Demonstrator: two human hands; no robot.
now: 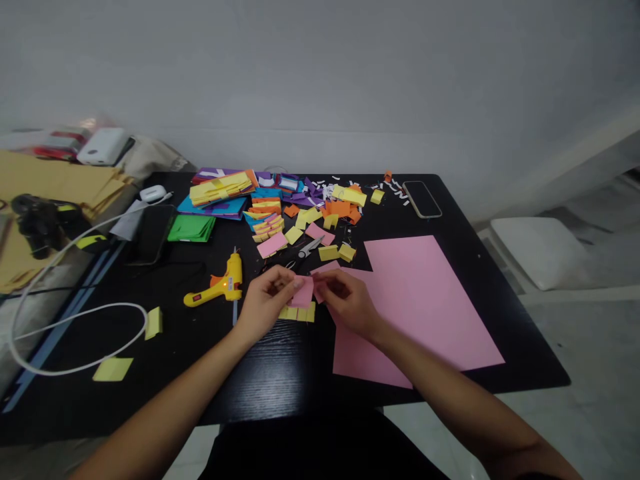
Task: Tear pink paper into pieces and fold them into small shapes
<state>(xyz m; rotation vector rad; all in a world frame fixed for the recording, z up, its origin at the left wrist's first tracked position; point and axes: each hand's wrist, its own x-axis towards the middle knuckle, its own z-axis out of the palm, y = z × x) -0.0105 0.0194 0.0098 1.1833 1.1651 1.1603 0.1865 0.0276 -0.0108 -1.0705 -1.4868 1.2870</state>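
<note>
Between thumb and fingers, my left hand holds a small pink paper piece above the table. My right hand pinches pink paper at its right side; I cannot tell whether this is the same piece or a second one. Just below lies a yellow paper strip with creases, partly covered. Scissors rest beyond the hands, partly hidden among paper pieces. To the right, a large pink sheet with a cut-out corner lies under my right forearm.
A yellow glue gun lies left of my left hand. Behind are folded coloured papers, green papers and orange scraps. A phone sits at the back right, another phone at left near a white cable.
</note>
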